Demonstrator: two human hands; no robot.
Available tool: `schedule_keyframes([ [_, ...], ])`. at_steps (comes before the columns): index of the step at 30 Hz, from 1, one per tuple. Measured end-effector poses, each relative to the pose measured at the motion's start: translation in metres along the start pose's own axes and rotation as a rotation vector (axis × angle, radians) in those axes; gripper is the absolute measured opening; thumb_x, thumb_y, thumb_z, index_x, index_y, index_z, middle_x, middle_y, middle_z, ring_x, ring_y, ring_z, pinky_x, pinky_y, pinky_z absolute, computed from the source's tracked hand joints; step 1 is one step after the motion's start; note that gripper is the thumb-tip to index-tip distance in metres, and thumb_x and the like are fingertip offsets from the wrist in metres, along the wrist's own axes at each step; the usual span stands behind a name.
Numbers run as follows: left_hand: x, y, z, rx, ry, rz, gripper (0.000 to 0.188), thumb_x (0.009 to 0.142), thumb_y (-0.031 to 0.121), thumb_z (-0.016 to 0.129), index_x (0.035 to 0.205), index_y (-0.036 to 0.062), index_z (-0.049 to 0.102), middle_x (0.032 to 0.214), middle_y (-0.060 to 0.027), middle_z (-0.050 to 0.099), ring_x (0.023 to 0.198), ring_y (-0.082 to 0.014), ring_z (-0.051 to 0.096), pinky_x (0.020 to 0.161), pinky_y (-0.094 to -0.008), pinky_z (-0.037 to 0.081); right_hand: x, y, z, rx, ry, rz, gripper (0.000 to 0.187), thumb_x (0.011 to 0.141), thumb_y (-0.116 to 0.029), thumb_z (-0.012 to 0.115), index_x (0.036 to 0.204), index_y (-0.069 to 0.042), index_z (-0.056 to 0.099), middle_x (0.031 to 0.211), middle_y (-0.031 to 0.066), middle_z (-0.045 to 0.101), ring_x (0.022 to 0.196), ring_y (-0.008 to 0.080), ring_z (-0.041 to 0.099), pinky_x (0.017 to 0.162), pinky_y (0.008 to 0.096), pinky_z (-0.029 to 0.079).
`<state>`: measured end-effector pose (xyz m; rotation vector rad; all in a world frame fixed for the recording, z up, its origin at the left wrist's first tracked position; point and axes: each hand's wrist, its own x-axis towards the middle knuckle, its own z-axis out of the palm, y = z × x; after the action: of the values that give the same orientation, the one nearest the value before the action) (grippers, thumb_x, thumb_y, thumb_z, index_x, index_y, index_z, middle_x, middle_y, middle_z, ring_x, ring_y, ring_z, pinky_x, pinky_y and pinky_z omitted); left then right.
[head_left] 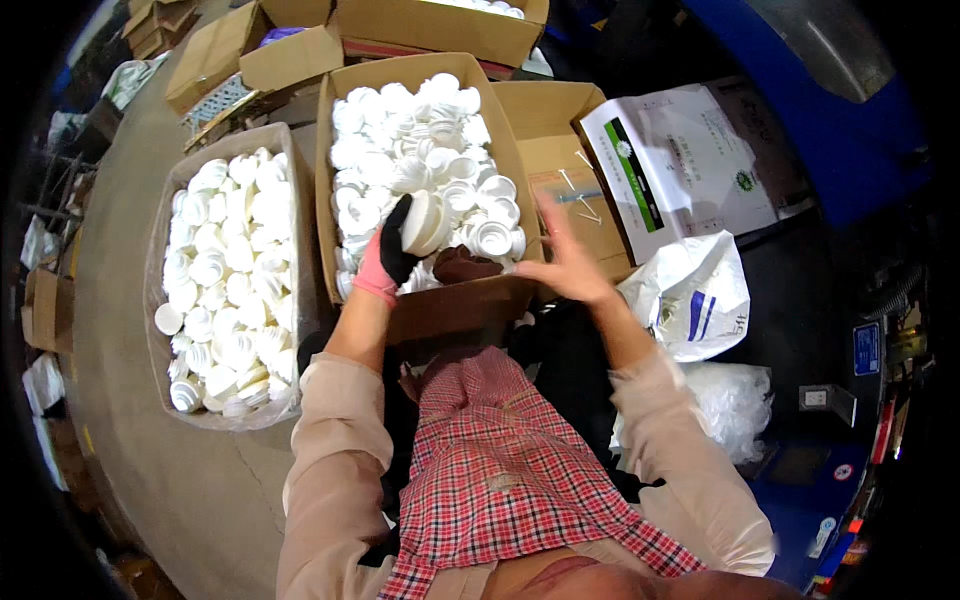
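White lids [428, 222]: in the left hand [385, 258], over the cardboard box [455, 308] of similar pieces [410, 130]
Pink-and-black glove [376, 276]: fingers curled partway round the lids
Right hand [570, 258]: bare, blurred, fingers spread, looks empty from here, near the box's right edge

Head-worn fisheye view, steeply downward

On your left grip [388, 256] you wear a pink-and-black glove [376, 274]; behind it and your right grip [572, 264] are loose beige sleeves [342, 412], with a red, white and black checked apron [505, 485] between.
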<state>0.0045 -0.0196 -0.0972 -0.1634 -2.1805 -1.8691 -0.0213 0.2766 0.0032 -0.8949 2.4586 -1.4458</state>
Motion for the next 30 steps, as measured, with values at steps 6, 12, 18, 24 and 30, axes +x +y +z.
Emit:
schedule_keyframes([
  [6, 0.005, 0.041, 0.01, -0.946, 0.082, -0.513, 0.06, 0.093, 0.029, 0.063, 0.142, 0.0055, 0.038, 0.131, -0.0073, 0.05, 0.112, -0.0176, 0.053, 0.092, -0.0293, 0.047, 0.084, -0.012, 0.101, 0.019, 0.038, -0.241, 0.083, 0.076, -0.031, 0.078, 0.142, -0.005, 0.035, 0.133, 0.0197, 0.041, 0.126, 0.0363, 0.042, 0.106, 0.0393, 0.034],
  [12, 0.012, 0.011, -0.013, -0.4, 0.062, -0.279, 0.061, 0.087, 0.021, 0.07, 0.139, 0.0023, 0.042, 0.13, -0.0083, 0.053, 0.112, -0.017, 0.052, 0.095, -0.0299, 0.043, 0.111, -0.015, 0.102, -0.092, -0.195, -0.314, 0.096, 0.069, -0.022, 0.084, 0.146, -0.009, 0.029, 0.135, 0.019, 0.042, 0.122, 0.0356, 0.046, 0.103, 0.0372, 0.038],
  [18, 0.02, 0.038, -0.066, 0.153, 0.416, -0.135, 0.079, 0.086, 0.04, 0.071, 0.146, 0.0073, 0.032, 0.136, -0.0128, 0.045, 0.12, -0.0278, 0.048, 0.094, -0.0379, 0.046, 0.117, 0.063, 0.101, -0.114, -0.389, 0.185, 0.094, 0.073, -0.027, 0.083, 0.148, -0.005, 0.03, 0.135, 0.0215, 0.05, 0.118, 0.0325, 0.056, 0.097, 0.0387, 0.046],
  [24, 0.006, 0.047, -0.054, -0.868, 0.128, -0.313, 0.054, 0.096, 0.022, 0.057, 0.145, 0.0129, 0.036, 0.13, -0.0098, 0.049, 0.114, -0.0317, 0.057, 0.094, -0.0456, 0.051, 0.083, 0.168, 0.154, -0.779, -0.791, 0.16, 0.05, 0.075, -0.016, 0.072, 0.119, 0.001, 0.053, 0.117, 0.0264, 0.058, 0.108, 0.0403, 0.059, 0.089, 0.0455, 0.05],
  [30, 0.013, 0.047, -0.043, -0.936, 0.09, -0.503, 0.065, 0.094, 0.029, 0.061, 0.149, 0.0151, 0.029, 0.131, -0.0071, 0.05, 0.109, -0.0263, 0.057, 0.088, -0.0414, 0.053, 0.119, 0.139, 0.115, -0.524, -0.746, 0.238, 0.039, 0.066, -0.025, 0.077, 0.096, -0.002, 0.068, 0.086, 0.0144, 0.069, 0.083, 0.0302, 0.066, 0.076, 0.039, 0.052],
])
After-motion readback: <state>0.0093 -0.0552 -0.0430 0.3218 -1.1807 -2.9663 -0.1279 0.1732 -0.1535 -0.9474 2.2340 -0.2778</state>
